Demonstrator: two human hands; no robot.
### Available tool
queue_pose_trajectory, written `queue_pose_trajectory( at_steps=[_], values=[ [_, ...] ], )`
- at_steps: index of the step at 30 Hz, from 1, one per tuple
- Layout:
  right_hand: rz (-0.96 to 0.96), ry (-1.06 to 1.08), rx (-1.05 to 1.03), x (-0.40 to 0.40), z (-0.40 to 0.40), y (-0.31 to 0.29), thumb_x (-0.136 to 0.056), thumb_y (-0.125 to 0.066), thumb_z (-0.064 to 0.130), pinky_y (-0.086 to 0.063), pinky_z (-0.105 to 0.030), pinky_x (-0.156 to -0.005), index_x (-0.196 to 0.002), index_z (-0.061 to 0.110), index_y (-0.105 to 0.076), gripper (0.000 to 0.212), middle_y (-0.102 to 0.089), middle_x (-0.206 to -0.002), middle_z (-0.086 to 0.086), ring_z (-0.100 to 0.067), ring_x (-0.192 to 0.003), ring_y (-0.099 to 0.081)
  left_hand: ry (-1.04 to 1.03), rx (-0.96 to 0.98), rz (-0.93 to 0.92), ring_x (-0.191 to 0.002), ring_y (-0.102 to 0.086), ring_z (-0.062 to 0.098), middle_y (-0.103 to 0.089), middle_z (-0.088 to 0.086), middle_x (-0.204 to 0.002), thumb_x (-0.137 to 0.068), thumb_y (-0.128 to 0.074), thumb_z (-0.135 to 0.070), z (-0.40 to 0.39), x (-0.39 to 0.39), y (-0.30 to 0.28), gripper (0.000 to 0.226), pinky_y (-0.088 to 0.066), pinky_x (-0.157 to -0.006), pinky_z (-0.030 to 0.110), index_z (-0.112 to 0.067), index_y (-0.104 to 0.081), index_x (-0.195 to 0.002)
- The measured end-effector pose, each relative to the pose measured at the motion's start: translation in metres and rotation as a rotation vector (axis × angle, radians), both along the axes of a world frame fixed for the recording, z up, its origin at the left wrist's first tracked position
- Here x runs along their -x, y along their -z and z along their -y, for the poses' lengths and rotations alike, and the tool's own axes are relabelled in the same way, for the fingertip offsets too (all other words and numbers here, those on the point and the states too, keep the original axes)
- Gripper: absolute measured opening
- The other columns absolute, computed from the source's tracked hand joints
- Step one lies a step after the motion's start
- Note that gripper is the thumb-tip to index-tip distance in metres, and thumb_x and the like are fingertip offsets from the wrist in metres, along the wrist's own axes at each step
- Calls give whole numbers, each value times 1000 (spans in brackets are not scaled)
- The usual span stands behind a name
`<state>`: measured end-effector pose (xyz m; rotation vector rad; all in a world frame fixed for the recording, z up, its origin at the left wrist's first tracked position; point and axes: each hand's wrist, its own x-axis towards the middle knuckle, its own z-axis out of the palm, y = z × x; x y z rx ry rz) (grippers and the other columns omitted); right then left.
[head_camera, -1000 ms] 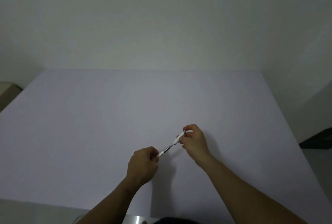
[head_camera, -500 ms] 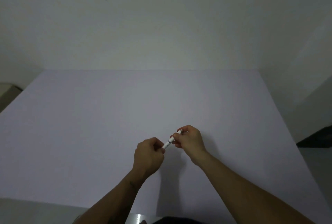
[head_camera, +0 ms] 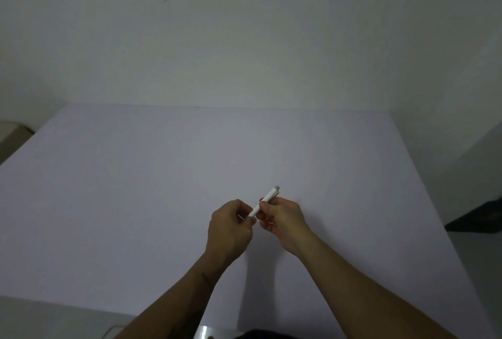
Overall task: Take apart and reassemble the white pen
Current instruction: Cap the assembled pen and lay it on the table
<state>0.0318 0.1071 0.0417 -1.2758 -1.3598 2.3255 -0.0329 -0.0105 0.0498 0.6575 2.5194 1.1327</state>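
The white pen [head_camera: 267, 200] slants up to the right above the pale table [head_camera: 135, 203], its grey clicker end sticking out past my fingers. My right hand [head_camera: 282, 216] grips the barrel around its middle. My left hand [head_camera: 231, 226] pinches the lower tip end, fingers closed on it. The two hands touch each other at the pen. The pen's tip is hidden inside my left fingers, so I cannot tell whether the parts are fully joined.
The table runs back to a white wall [head_camera: 244, 40]. A dark object [head_camera: 478, 216] sits beyond the table's right edge, and a beige piece of furniture [head_camera: 11, 137] beyond the left edge.
My hands have come together. The thin dark refill seen between them a second ago has slid into the white barrel, which now sticks out above my right hand.
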Motion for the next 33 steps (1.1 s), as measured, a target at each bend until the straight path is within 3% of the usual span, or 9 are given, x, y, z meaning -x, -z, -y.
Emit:
queue_pose_trajectory(
  at_steps=[4, 8, 11, 14, 16, 21, 24, 33],
  values=[
    [57, 14, -103, -5, -16, 0, -91, -61, 6, -58, -35, -73, -94, 10, -70, 10, -72, -98, -15, -28, -93, -71, 51, -37, -29, -80, -62, 10, -66, -7, -97, -84, -70, -19, 1, -6, 10, 15, -54, -71, 24, -23, -66, -98],
    [154, -35, -244, -18, -30, 8, -89, -60, 6, -56, -35, -68, -89, 13, -68, 11, -67, -87, -12, -26, -80, -67, 154, 140, -137, -108, -59, 16, -59, -3, -126, -89, -61, -27, 14, -1, 33, 36, -52, -94, 32, -21, -56, -124],
    [317, -157, -480, -34, -28, 21, -85, -63, 13, -54, -36, -71, -90, 12, -70, 8, -66, -79, -5, -22, -74, -62, 240, 361, -198, -133, -42, 25, -41, 4, -149, -91, -52, -35, 26, 5, 52, 54, -39, -109, 42, -19, -39, -141],
    [441, -302, -675, -46, -17, 31, -82, -66, 15, -46, -27, -63, -97, 13, -67, 15, -61, -72, 2, -19, -70, -60, 315, 529, -232, -148, -13, 31, -13, 9, -162, -93, -42, -47, 33, 5, 68, 71, -17, -118, 52, -17, -14, -152],
    [475, -332, -707, -49, -11, 38, -81, -67, 14, -47, -28, -64, -100, 14, -64, 19, -63, -74, -1, -23, -75, -64, 378, 635, -225, -150, 1, 33, 2, 11, -163, -92, -31, -55, 37, 3, 78, 78, -9, -117, 58, -15, -2, -153],
    [563, -420, -826, -41, -2, 51, -80, -65, 17, -53, -35, -75, -104, 16, -62, 24, -70, -93, -5, -28, -87, -66, 434, 723, -203, -148, 16, 34, 20, 12, -160, -90, -16, -61, 42, 4, 95, 81, -4, -115, 67, -16, 11, -151],
    [628, -464, -884, -35, 3, 56, -82, -64, 20, -51, -34, -79, -111, 16, -59, 29, -68, -106, -7, -32, -97, -66, 460, 750, -220, -147, 17, 34, 21, 12, -160, -89, -14, -63, 42, 7, 97, 82, -4, -115, 67, -16, 13, -151],
    [717, -474, -942, -31, 11, 57, -80, -61, 14, -50, -34, -68, -105, 13, -53, 27, -66, -103, -9, -33, -92, -66, 498, 768, -268, -149, 8, 35, 13, 12, -161, -80, 1, -68, 47, 15, 99, 88, -12, -112, 68, -16, 6, -152]
  ],
)
